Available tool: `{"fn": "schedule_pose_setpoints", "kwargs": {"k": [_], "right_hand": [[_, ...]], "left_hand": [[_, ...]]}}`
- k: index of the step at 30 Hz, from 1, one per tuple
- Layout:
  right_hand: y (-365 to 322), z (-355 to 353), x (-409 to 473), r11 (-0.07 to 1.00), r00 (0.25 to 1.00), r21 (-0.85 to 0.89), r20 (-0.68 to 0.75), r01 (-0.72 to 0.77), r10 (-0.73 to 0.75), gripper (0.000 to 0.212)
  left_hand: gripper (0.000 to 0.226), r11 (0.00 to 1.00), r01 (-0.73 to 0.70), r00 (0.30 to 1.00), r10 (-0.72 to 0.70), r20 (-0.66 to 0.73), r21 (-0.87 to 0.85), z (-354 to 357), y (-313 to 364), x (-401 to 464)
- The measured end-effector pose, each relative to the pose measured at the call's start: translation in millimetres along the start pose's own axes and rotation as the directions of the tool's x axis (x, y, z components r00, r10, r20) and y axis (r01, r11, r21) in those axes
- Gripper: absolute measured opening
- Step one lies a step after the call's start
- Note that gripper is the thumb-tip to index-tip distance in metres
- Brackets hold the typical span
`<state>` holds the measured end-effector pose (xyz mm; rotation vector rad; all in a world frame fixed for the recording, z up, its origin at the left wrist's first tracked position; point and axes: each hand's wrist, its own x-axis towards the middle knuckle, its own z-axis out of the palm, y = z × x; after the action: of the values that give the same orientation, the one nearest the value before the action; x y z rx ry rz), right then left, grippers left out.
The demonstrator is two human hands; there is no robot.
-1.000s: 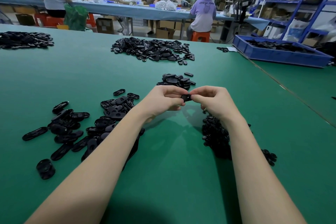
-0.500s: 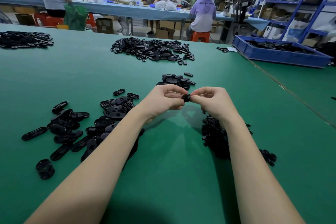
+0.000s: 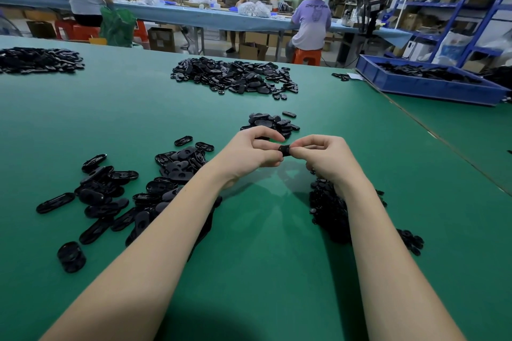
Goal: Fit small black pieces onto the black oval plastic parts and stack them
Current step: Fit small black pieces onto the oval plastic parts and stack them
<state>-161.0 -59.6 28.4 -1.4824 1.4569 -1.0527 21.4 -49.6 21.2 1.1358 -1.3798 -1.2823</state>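
Green bench (image 3: pixel 166 108), piles of ovals around. Left hand (image 3: pixel 250 153) and right hand (image 3: pixel 325 158) both pinch one black part (image 3: pixel 284 150) mid-air between them; position unchanged, fitting still under way

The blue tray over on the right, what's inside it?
Black plastic parts lie heaped inside the blue tray. Its near wall hides the bottom, so anything underneath them can't be seen.
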Motion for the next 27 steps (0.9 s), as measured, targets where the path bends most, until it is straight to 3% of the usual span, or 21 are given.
{"fn": "schedule_pose_setpoints", "kwargs": {"k": [9, 19, 27], "right_hand": [[4, -5, -1, 0.985, 0.987, 0.106, 0.095, -0.139, 0.129, 0.012], [6, -2, 1, 0.994, 0.985, 0.064, 0.153, -0.087, 0.076, 0.012], [6, 4, 2, 0.997, 0.995, -0.072, 0.093, -0.013, 0.02, 0.008]], "left_hand": [[0.019, 0.993, 0.063, 0.998, -0.061, 0.027, -0.101, -2, 1, 0], [0.013, 0.997, 0.08, 0.997, -0.08, -0.02, -0.008, 5, 0, 0], [0.014, 0.994, 0.086, 0.994, -0.082, -0.067, 0.067, 8, -1, 0]]}}
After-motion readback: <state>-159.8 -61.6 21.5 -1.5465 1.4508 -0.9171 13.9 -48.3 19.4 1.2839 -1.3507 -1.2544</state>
